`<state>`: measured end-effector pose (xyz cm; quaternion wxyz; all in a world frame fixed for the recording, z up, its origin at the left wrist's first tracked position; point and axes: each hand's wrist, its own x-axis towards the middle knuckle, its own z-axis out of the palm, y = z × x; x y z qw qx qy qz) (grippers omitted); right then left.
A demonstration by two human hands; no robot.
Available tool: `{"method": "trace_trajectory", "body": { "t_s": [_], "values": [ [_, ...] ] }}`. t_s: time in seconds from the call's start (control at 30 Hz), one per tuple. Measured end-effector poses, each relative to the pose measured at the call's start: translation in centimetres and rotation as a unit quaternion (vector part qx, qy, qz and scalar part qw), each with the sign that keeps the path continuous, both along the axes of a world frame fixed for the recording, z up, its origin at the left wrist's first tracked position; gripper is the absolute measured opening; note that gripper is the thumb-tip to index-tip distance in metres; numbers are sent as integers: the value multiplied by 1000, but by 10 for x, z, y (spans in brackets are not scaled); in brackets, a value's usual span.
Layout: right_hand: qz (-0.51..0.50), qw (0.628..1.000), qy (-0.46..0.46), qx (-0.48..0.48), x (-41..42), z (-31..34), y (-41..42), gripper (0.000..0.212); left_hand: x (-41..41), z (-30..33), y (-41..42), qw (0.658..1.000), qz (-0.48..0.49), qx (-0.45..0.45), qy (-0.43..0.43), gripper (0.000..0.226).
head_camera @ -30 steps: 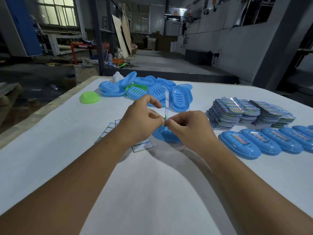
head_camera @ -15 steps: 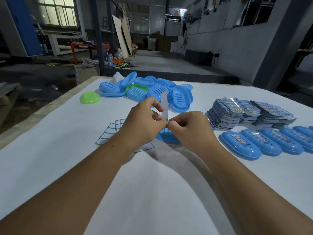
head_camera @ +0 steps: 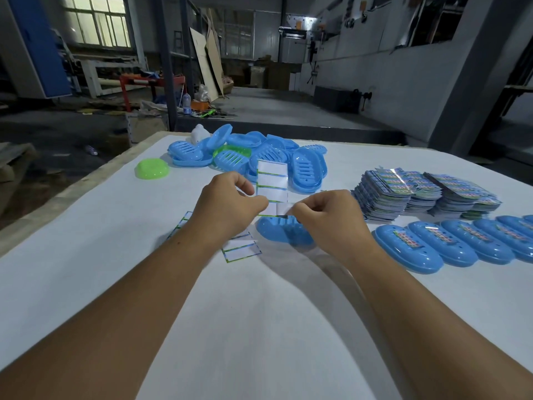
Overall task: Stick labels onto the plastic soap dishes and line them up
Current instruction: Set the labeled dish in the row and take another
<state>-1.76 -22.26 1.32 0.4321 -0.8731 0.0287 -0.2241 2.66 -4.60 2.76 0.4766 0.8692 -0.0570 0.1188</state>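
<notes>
My left hand (head_camera: 230, 207) pinches the lower edge of a white label backing strip (head_camera: 272, 180) that stands upright above the table. My right hand (head_camera: 326, 215) pinches a label (head_camera: 277, 209) at the strip's bottom, level with my left fingertips. Right under both hands lies a blue soap dish (head_camera: 274, 232), partly hidden by my right hand. A row of labelled blue soap dishes (head_camera: 408, 249) runs along the right. A pile of unlabelled blue and green dishes (head_camera: 259, 157) sits at the far middle of the table.
Stacks of colourful label sheets (head_camera: 418, 194) stand at the right, behind the row. Used backing sheets (head_camera: 242, 251) lie on the white table (head_camera: 86, 255) under my left wrist. A green lid (head_camera: 152, 168) rests at the far left. The table's left edge drops to the workshop floor.
The backing strip has turned from edge-on to face me flat. My right hand has drawn a little to the right, pulling the label away from the strip.
</notes>
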Motion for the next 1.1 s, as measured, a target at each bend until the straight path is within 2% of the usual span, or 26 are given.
{"method": "trace_trajectory", "body": {
  "t_s": [0.17,0.3,0.4,0.53,0.67,0.77,0.83,0.87,0.93,1.0,1.1],
  "values": [
    [-33,999,11,-13,1,1,-5,31,8,0,12,1000,22,11,10,9],
    [-51,998,15,-18,4,0,-9,35,10,3,23,991,64,114,0,8],
    [-50,999,12,-15,4,0,-9,40,12,5,30,972,86,216,20,7],
    [-46,999,13,-12,2,1,-8,31,11,7,35,934,80,339,80,18],
    [-42,999,9,-6,1,3,-6,25,5,7,35,896,62,428,101,19],
    [-46,999,-1,0,0,3,-5,24,3,7,36,883,52,454,107,23],
    [-48,999,-5,3,0,3,-5,27,3,8,35,890,56,443,88,22],
    [-50,999,-6,6,0,4,-5,27,2,8,33,906,59,414,69,19],
    [-51,999,-8,10,-1,4,-5,26,1,10,24,954,42,295,24,13],
    [-43,999,-20,9,-2,4,-3,25,-4,10,12,989,-26,142,-13,12],
    [-12,998,-54,7,-4,3,1,25,-16,10,-6,990,-139,1,-22,16]
  ]
}}
